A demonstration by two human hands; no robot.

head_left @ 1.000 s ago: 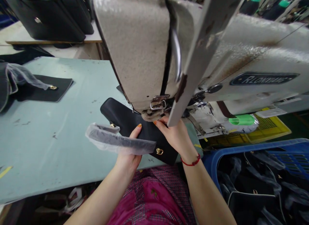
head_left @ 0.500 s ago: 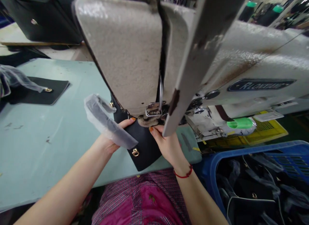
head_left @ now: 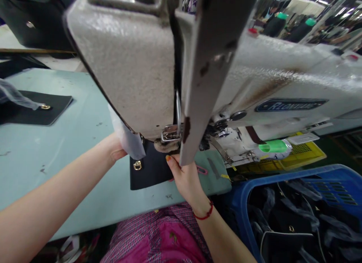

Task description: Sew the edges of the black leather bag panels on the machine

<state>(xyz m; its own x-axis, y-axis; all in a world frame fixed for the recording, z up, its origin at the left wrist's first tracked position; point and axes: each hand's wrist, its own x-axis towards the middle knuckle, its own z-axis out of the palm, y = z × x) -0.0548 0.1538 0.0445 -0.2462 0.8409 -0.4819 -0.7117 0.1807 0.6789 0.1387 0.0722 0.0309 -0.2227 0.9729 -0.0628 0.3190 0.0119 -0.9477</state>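
A black bag piece (head_left: 154, 170) with a gold metal fitting (head_left: 137, 165) lies under the head of the sewing machine (head_left: 121, 71). A strap in pale wrapping (head_left: 131, 144) arches up from it. My right hand (head_left: 185, 178) pinches the piece's right edge, thumb on top, just below the presser area. At the left, my left hand (head_left: 117, 146) reaches behind the wrapped strap and the machine head, its fingers hidden. The needle and the far part of the piece are also out of sight.
A pink-handled tool (head_left: 201, 170) lies on the pale green table (head_left: 87, 180), right of my hand. Another black piece (head_left: 58, 104) is at the left. A blue basket (head_left: 246, 202) of bag pieces stands at the right, near a yellow crate (head_left: 313, 155).
The bag piece has turned and slid farther under the machine head, its gold fitting shifting left and up. My left fingers have gone out of sight. The view has shifted slightly.
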